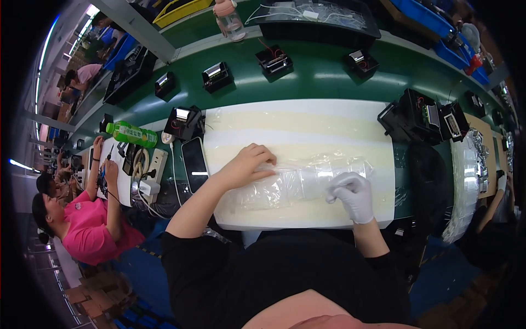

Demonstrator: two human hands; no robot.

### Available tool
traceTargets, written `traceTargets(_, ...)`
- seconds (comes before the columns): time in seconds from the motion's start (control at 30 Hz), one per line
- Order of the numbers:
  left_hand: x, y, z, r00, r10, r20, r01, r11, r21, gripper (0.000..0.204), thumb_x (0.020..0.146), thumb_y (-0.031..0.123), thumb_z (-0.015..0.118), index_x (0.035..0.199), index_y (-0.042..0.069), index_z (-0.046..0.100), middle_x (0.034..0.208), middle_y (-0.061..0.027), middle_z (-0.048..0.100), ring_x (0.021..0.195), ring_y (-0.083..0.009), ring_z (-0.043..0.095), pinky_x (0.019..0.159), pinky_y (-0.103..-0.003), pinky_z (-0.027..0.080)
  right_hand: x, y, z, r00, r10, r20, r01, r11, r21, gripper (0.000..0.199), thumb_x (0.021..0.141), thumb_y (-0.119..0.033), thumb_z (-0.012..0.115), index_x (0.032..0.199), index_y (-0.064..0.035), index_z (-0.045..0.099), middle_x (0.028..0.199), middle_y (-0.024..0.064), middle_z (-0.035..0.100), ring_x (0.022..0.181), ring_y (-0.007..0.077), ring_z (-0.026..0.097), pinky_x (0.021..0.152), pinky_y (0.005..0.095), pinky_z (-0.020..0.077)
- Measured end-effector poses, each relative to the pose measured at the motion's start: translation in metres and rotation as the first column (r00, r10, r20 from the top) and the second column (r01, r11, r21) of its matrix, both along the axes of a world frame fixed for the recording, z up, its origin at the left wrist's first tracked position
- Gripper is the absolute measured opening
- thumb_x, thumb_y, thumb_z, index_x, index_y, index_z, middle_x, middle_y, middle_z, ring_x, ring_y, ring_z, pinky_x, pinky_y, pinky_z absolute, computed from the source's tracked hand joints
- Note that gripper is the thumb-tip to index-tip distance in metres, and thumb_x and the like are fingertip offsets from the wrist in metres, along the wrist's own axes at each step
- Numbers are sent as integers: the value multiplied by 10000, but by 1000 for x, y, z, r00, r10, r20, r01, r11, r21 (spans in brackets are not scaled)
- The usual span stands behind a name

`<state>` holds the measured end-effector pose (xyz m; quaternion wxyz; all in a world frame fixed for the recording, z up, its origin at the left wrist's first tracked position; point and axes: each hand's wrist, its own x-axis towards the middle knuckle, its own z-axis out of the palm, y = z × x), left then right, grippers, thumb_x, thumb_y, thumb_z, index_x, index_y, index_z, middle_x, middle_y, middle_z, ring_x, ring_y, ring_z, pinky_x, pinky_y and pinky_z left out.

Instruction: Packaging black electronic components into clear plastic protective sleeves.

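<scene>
Clear plastic bags lie in a long, overlapping, glossy strip across the white board in front of me. My left hand, bare, rests at the strip's upper left, its fingers bent and the thumb apart from them, touching the plastic. Over the strip's right part is my right hand in a white glove, with fingers curled in and pressed together. Whatever those gloved fingers hold, if anything, is too small to make out.
The white board covers part of a green bench. A phone, a green-labelled bottle and a power strip lie left. Black open housings line the back; more housings stand right. A co-worker in pink works at left.
</scene>
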<state>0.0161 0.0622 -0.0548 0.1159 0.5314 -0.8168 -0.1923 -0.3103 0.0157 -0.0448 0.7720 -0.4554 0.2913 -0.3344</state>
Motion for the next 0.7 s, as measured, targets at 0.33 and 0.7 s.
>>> traceTargets(0.33, 66, -178, -19, 854, 488, 180, -234, 670, -705, 579, 810, -41, 549, 1364, 113, 475, 1343, -98, 532, 1244, -328, 493, 1069, -425, 396, 26, -25, 40, 955, -295, -35, 293, 955, -39, 377, 835, 53, 653, 1200, 55, 563, 999, 178, 650, 787, 200, 659, 750, 263, 546)
traceTargets(0.7, 39, -138, 18, 827, 534, -178, -563, 779, -277, 248, 880, 97, 561, 1117, 109, 634, 1033, -61, 670, 1027, -240, 566, 974, -342, 415, 18, -47, 37, 927, -375, 22, 367, 915, 165, 332, 871, 17, 643, 1191, 75, 574, 983, 141, 652, 845, 177, 634, 832, 258, 520)
